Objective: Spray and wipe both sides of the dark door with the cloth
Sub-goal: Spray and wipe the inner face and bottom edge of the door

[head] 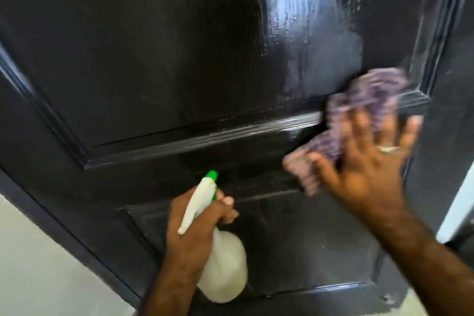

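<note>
Motion blur smears the purple woven cloth (359,120) and the right hand (369,161) pressing it, fingers spread flat, against the glossy dark panelled door (159,59) (wet streaks shine above). The left hand (197,223) grips the white plastic spray bottle (223,264) by its neck, green nozzle (212,175) toward the door.

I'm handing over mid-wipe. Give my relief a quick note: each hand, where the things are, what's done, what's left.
Left hand: grips the spray bottle, nozzle toward the dark door.
Right hand: fingers spread, pressing the purple cloth flat at the upper panel's lower right corner.
Done: upper panel's right part looks wet and streaked.
Left: the rest of this face looks unwiped; the other side is out of view.
</note>
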`<action>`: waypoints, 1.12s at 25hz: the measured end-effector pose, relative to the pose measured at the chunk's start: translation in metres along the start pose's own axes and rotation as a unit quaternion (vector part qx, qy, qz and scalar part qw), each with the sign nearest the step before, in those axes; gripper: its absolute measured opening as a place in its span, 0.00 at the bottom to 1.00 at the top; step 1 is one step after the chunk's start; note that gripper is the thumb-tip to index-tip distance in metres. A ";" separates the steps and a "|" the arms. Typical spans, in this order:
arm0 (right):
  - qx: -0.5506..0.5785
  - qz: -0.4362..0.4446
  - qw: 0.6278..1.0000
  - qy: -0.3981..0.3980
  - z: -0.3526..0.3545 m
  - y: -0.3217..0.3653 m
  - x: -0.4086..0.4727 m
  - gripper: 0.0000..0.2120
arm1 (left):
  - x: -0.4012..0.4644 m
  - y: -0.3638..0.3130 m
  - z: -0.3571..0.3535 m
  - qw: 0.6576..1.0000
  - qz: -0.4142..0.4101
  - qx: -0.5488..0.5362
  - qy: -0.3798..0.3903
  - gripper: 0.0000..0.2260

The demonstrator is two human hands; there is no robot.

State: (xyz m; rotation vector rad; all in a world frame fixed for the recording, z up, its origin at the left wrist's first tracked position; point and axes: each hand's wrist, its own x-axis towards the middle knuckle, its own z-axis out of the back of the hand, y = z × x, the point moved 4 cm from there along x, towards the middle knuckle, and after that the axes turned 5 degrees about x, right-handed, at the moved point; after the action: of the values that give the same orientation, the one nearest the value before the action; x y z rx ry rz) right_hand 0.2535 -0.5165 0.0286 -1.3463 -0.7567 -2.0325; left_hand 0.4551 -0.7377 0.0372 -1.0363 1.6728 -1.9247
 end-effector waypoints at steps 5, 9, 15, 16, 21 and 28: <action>0.090 -0.331 0.937 -0.064 0.031 -0.092 -0.030 0.35 | -0.005 0.001 -0.093 0.991 -0.018 0.056 0.123 0.09; 0.164 -0.293 0.938 -0.082 0.044 -0.077 -0.053 0.23 | -0.010 0.000 -0.135 0.983 0.007 0.086 0.163 0.14; 0.453 -0.423 0.747 -0.239 0.059 -0.084 -0.056 0.20 | -0.013 -0.012 -0.179 0.972 -0.005 0.073 0.223 0.13; 0.510 -0.458 0.684 -0.249 0.054 -0.091 -0.062 0.15 | -0.015 -0.013 -0.184 0.970 -0.010 0.075 0.230 0.12; 0.655 -0.569 0.469 -0.160 0.028 -0.087 -0.087 0.21 | -0.025 -0.006 -0.190 0.968 0.001 0.060 0.244 0.13; 0.623 -0.703 0.338 -0.067 0.043 -0.033 -0.131 0.22 | -0.078 0.047 -0.154 0.973 0.153 0.025 0.169 0.23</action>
State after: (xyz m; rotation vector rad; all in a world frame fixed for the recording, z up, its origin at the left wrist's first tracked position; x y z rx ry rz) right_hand 0.2981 -0.4426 -0.0843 0.5484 -3.2689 -0.8685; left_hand 0.3843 -0.5893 -0.0323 -0.4118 1.8209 -1.9980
